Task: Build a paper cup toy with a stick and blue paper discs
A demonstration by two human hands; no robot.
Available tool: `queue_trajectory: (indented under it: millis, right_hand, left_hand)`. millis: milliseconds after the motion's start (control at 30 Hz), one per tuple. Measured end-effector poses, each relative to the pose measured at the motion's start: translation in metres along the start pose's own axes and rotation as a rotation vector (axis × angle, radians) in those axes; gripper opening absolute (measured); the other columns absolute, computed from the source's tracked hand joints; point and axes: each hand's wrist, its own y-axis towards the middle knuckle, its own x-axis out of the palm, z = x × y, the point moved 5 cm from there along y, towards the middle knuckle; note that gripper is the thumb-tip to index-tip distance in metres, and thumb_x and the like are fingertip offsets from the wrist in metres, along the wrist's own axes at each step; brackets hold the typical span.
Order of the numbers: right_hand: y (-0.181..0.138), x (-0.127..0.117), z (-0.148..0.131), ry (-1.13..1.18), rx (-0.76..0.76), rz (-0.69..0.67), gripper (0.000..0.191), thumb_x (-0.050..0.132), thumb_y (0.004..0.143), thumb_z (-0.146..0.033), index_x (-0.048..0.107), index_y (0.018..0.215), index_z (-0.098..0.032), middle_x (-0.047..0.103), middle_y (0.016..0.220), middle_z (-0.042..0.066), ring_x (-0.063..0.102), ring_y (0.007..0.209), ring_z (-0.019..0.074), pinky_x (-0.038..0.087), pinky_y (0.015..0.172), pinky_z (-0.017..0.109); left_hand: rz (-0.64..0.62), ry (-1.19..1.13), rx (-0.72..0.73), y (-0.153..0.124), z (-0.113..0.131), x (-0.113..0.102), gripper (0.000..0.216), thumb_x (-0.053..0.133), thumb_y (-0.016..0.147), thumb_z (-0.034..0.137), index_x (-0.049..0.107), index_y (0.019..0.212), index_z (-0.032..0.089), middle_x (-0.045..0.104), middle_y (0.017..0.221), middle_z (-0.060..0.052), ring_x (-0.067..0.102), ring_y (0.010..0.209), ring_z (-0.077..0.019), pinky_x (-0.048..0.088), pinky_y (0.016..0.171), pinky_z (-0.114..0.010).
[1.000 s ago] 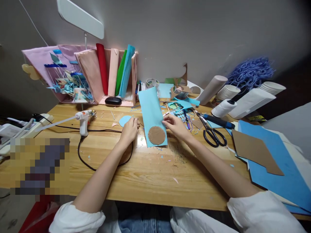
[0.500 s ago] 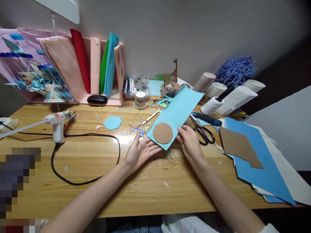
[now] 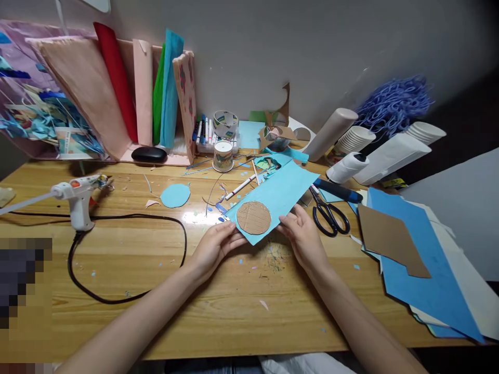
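Observation:
Between my two hands is a sheet of light blue paper (image 3: 286,188), tilted above the table. A round cardboard disc (image 3: 253,218) lies on its near end, with thin raised lines across its face. My left hand (image 3: 213,244) pinches the paper's left corner, thumb on top and fingers beneath. On the other side, my right hand (image 3: 302,234) grips the right edge between thumb and fingers. Black-handled scissors (image 3: 330,217) rest just beyond my right hand. A cut light blue paper circle (image 3: 175,196) lies on the table to the left.
A white glue gun (image 3: 80,202) stands at left, its black cord (image 3: 117,298) looping over the wooden table. At right lie stacked coloured sheets (image 3: 421,291) with a cardboard piece (image 3: 392,236). Paper cups (image 3: 356,140), a thread spool (image 3: 346,167) and markers (image 3: 205,130) stand behind.
My left thumb has come down onto the paper's corner, where the hand lay open under it before. The paper's far end has dropped lower. The whole view has shifted slightly.

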Motion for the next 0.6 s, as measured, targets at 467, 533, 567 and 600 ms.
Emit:
queue_trajectory:
  millis: [467,533,567,600]
  right_hand:
    - [-0.008,0.003,0.002,-0.209,-0.189,0.017,0.017,0.062,0.077,-0.031,0.053,0.087,-0.022,0.065,0.081,0.001,0.064,0.077,0.0161,0.055,0.068,0.029]
    - [-0.01,0.003,0.004,-0.287,-0.207,0.026,0.013,0.06,0.079,-0.032,0.054,0.085,-0.022,0.064,0.077,0.001,0.063,0.075,0.0166,0.054,0.071,0.03]
    - [-0.011,0.003,0.004,-0.34,-0.224,0.023,0.012,0.058,0.08,-0.032,0.055,0.084,-0.021,0.064,0.076,0.001,0.064,0.075,0.0171,0.054,0.072,0.03]
    - [-0.012,0.003,0.003,-0.405,-0.246,0.016,0.01,0.056,0.082,-0.031,0.056,0.085,-0.021,0.065,0.077,0.002,0.064,0.076,0.0178,0.053,0.072,0.031]
  left_hand:
    - [0.094,-0.001,0.01,0.001,0.008,-0.004,0.017,0.052,0.083,0.018,0.063,0.091,0.008,0.071,0.095,-0.013,0.067,0.092,-0.0214,0.049,0.092,-0.039]
    - [0.086,0.002,0.014,0.002,0.009,-0.005,0.018,0.052,0.083,0.019,0.063,0.093,0.008,0.071,0.096,-0.013,0.067,0.091,-0.021,0.05,0.091,-0.038]
    - [0.082,0.005,0.017,0.002,0.009,-0.005,0.018,0.051,0.083,0.018,0.063,0.093,0.008,0.071,0.096,-0.013,0.067,0.091,-0.0207,0.05,0.09,-0.037]
    - [0.081,0.009,0.021,0.002,0.01,-0.005,0.018,0.051,0.083,0.018,0.063,0.093,0.008,0.071,0.095,-0.013,0.067,0.091,-0.0206,0.051,0.09,-0.037]
